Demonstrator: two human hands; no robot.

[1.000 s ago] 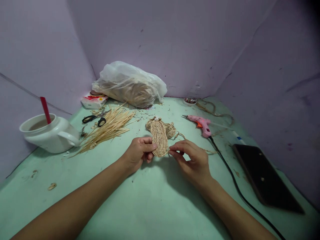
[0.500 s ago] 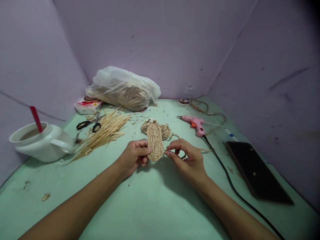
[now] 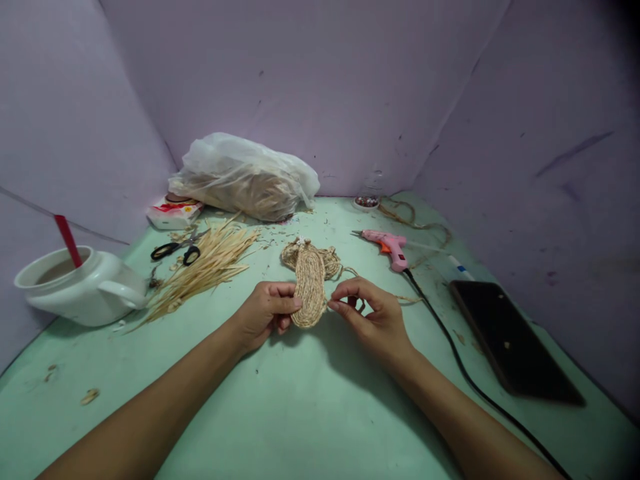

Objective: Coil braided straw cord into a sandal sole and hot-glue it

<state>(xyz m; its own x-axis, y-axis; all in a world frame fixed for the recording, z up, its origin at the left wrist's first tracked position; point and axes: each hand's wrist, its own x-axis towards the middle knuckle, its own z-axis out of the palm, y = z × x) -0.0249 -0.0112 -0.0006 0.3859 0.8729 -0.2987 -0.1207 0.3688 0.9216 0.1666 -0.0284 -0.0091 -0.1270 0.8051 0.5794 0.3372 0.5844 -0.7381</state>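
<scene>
An oval sole-shaped piece of coiled straw cord (image 3: 310, 287) is tilted up above the table's middle. My left hand (image 3: 267, 310) grips its left edge, thumb on top and fingers underneath. At the lower right edge, my right hand (image 3: 370, 310) pinches the loose end of the cord between thumb and forefinger. Behind the oval lies another braided straw piece (image 3: 330, 263) with a small pale ornament (image 3: 301, 241) at its top, partly covered by the oval. A thin cord (image 3: 350, 270) trails from there toward the right hand.
A pink glue gun (image 3: 393, 247) with a black cable (image 3: 450, 337) lies right, near a dark phone (image 3: 515, 340). Left are dry straw strips (image 3: 210, 267), scissors (image 3: 175, 251) and a white pot (image 3: 100, 287). A plastic bag (image 3: 250, 177) and a bead container (image 3: 367, 203) stand behind.
The oval straw piece has tipped slightly, its near end a little lower in view. Both hands keep their hold. The whole view has shifted slightly.
</scene>
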